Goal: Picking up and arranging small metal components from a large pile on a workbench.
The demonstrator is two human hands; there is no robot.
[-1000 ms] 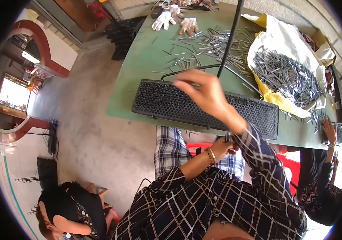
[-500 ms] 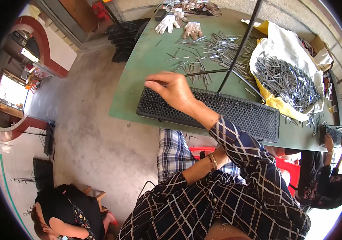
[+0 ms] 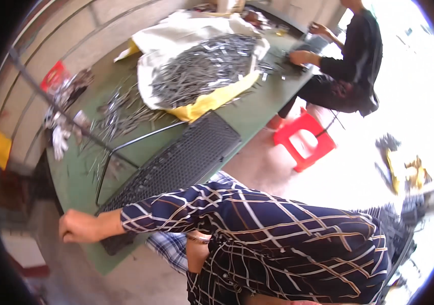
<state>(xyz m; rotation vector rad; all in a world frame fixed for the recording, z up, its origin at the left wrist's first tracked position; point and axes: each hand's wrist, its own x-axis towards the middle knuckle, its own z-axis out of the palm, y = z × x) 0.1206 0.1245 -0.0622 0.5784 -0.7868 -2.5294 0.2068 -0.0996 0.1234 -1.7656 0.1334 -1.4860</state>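
My right hand (image 3: 82,226) hovers past the near left corner of a green table, its fingers curled closed. Whatever sits in those fingers, if anything, is hidden. Beside it lies a long black panel (image 3: 186,147) with rows of small round holes, its lower end partly covered by my right sleeve. A thin black metal rod frame (image 3: 106,170) stands along the panel's far side. My left forearm (image 3: 196,256), with a bracelet at the wrist, rests near my lap; its hand is hidden behind my right arm.
On the green table (image 3: 77,185) are a white and yellow sack (image 3: 148,84) full of thin metal pieces (image 3: 191,71), loose metal pieces (image 3: 118,114) and a white glove (image 3: 60,142). A co-worker (image 3: 357,61) sits at the far right end, near a red stool (image 3: 308,142).
My view has swung to the right, bringing the co-worker and red stool further in. My right hand has moved from above the panel to beyond its left end, with fingers more curled.
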